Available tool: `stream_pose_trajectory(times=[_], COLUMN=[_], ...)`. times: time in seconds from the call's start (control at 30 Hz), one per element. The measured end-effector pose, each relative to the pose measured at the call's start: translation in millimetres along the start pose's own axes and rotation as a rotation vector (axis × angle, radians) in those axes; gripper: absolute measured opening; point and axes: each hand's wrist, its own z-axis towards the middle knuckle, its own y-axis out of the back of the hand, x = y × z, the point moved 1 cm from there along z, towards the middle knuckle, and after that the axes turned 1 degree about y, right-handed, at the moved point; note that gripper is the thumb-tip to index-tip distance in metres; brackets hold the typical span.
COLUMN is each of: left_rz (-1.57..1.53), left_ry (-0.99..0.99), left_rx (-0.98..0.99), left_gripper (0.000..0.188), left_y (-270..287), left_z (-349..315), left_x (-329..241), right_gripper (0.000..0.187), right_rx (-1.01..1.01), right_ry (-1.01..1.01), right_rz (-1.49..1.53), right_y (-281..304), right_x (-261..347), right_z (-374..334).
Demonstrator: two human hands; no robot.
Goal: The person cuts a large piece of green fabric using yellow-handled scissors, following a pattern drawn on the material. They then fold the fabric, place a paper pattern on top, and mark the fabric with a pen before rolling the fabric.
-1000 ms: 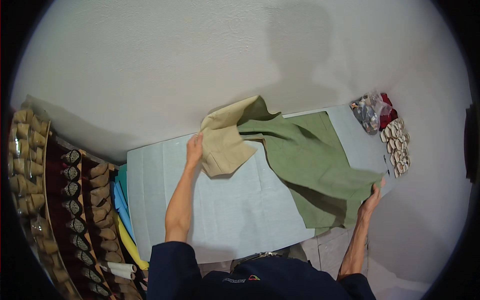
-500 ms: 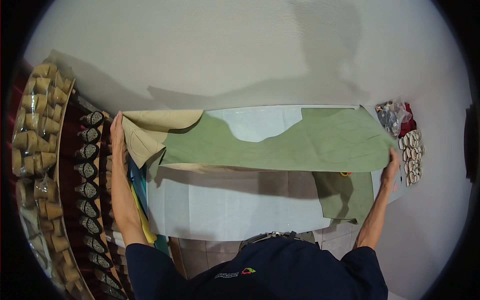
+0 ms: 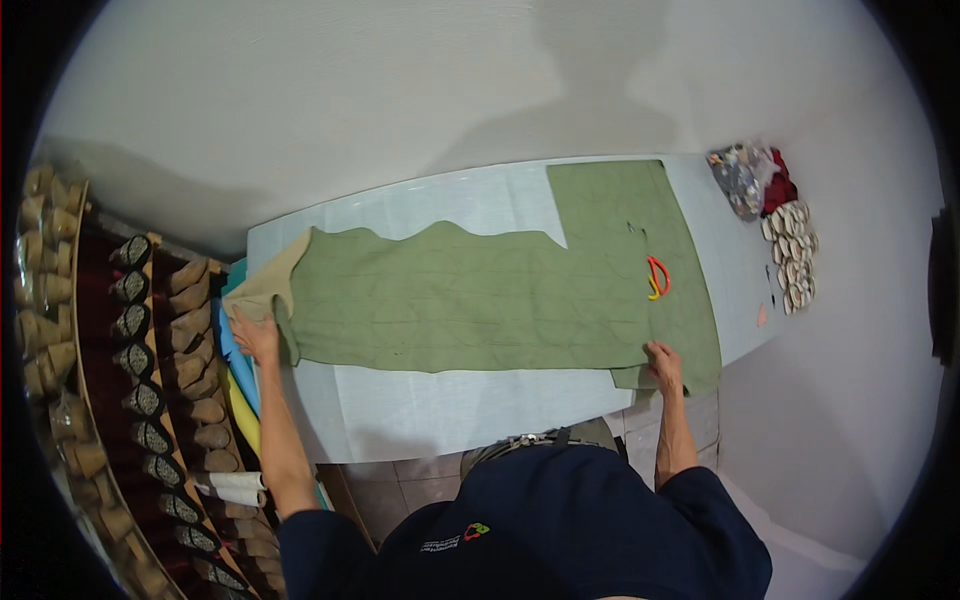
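A long green sheet (image 3: 430,300) with a tan underside and a wavy far edge lies over the white table, faint outlines drawn on it. At its left end the corner is folded back, showing tan, and my left hand (image 3: 258,338) holds it with the fingers closed. My right hand (image 3: 666,366) pinches the near right edge of the sheet. Partly under that end lies a second green sheet (image 3: 610,195). Scissors (image 3: 657,277) with red and yellow handles rest on the green material, beyond my right hand.
The white table (image 3: 400,410) meets the wall at its far side. On its right end are a plastic bag (image 3: 738,180), red cloth (image 3: 781,185) and several pale shoe-like pieces (image 3: 792,255). Shelves at left hold black patterned shoes (image 3: 143,400) and wooden-looking shoe forms (image 3: 190,325).
The long sheet has come down from being held up between both hands and now lies flatter on the table. My right hand has moved inward and nearer; the scissors now show fully.
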Motion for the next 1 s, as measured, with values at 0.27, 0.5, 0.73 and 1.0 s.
stream_pose_trajectory(times=[0.27, 0.5, 0.73, 1.0], left_rz=[-0.628, -0.798, -0.784, -1.164], left_ry=[-0.529, -0.679, 0.003, 0.515], left_rx=[0.57, 0.989, 1.116, 1.141], left_gripper=[0.058, 0.074, 0.052, 0.038], left_y=[-60, -20, -69, -76], left_z=[-369, -572, -635, -627], left_x=[-165, -320, -344, -305], right_gripper=[0.024, 0.022, 0.045, 0.108], right_rx=[0.145, 0.432, 0.815, 0.737], right_ry=[0.116, 0.212, 0.612, 1.802], right_rz=[-0.066, 0.002, -0.24, -1.075], right_y=[4, -17, -9, -40], right_x=[8, 63, 89, 175], right_z=[45, 23, 46, 71])
